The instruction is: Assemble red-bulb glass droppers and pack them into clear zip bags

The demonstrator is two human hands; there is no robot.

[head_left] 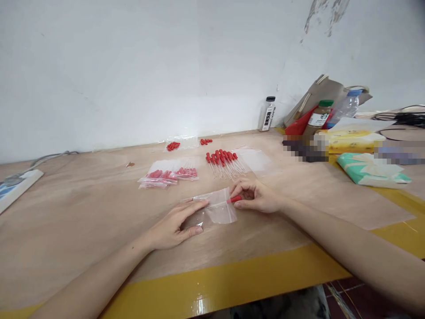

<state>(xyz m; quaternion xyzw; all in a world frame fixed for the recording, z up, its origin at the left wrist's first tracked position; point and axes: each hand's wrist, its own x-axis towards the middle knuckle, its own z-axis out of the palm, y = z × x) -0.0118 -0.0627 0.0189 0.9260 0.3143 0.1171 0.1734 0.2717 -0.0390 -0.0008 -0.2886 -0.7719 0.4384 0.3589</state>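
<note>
A small clear zip bag [217, 210] lies flat on the wooden table [83, 221] in front of me. My left hand [175, 223] pinches its left end between thumb and fingers. My right hand [257, 196] is closed on a red-capped glass dropper [235, 199], whose glass end points into the bag's open mouth. Behind the bag lies a loose pile of several red-capped droppers [223, 161]. To the left of that pile sit filled bags of droppers [168, 175].
Loose red caps [173, 145] and empty clear bags [254, 159] lie near the wall. At the right stand bottles [268, 114], a paper bag [320, 95] and tissue packs [372, 170]. A white board [16, 188] lies at the far left. Yellow tape [232, 279] marks the front edge.
</note>
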